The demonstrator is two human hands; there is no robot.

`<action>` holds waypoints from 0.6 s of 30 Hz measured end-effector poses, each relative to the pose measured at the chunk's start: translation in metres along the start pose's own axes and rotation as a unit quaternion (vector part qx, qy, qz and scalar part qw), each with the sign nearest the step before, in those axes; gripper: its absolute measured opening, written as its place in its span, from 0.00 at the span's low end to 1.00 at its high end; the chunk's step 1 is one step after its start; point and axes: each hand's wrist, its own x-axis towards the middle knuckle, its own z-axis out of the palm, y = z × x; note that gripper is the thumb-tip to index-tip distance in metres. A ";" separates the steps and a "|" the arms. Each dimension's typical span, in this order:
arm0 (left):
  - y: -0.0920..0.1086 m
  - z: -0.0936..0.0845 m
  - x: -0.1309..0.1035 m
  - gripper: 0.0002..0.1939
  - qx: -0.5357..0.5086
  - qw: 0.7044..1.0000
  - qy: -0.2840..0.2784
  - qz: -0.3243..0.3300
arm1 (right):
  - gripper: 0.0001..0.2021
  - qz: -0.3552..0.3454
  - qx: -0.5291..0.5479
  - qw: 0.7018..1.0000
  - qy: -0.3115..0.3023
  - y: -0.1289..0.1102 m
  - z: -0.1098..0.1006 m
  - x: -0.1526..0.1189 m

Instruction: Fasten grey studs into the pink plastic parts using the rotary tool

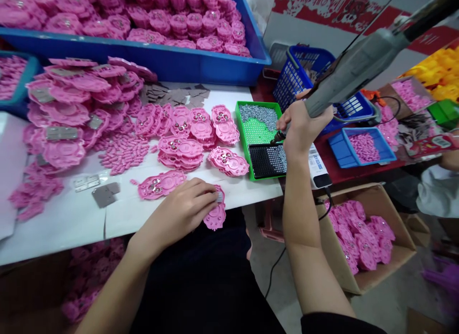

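Observation:
My left hand [188, 202] is closed on a pink plastic panel [215, 217] at the front edge of the white-covered table; a small grey plate shows beside its fingertips. In my right hand [303, 126] is a grey electric screwdriver [353, 68], slanting down to the left. Its dark tip is over the black perforated screw tray [263, 161], though I cannot tell if it touches a screw. That tray sits within a green tray [247, 128] holding loose silver screws [260, 115]. Left of it lie stacked pink panels [181, 152] with shiny metal contacts.
A long blue bin [215, 68] of pink panels stands behind. Left are a panel heap [68, 104], small pink parts [124, 152] and grey plates [105, 194]. Right are a blue basket [287, 80], a blue tray [340, 154] and a cardboard box [387, 279] below.

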 end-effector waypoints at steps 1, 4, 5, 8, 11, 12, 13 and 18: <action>0.001 0.003 -0.001 0.09 -0.009 1.000 0.015 -0.007 | 0.16 -0.008 -0.007 1.000 0.003 -0.002 -0.001 0.000; 0.005 0.013 -0.004 0.09 -0.033 0.998 0.058 -0.022 | 0.17 -0.035 0.009 0.999 0.013 -0.011 -0.005 -0.002; 0.005 0.016 -0.005 0.09 -0.045 0.996 0.069 -0.024 | 0.18 -0.044 0.023 0.999 0.017 -0.016 -0.007 -0.004; 0.006 0.020 -0.007 0.08 -0.080 0.993 0.087 -0.028 | 0.17 -0.055 0.066 0.996 0.022 -0.042 -0.006 -0.018; 0.004 0.019 -0.008 0.09 -0.096 0.991 0.090 -0.031 | 0.13 -0.015 0.117 0.993 -0.032 -0.071 0.003 -0.046; 0.004 0.019 -0.008 0.09 -0.100 0.991 0.088 -0.032 | 0.12 -0.011 0.131 0.990 -0.045 -0.079 0.006 -0.057; 0.003 0.018 -0.008 0.09 -0.103 0.991 0.084 -0.032 | 0.11 0.003 0.140 0.988 -0.072 -0.085 0.010 -0.068; 0.003 0.016 -0.008 0.09 -0.104 0.991 0.083 -0.022 | 0.11 0.072 0.205 0.947 -0.235 -0.088 0.018 -0.114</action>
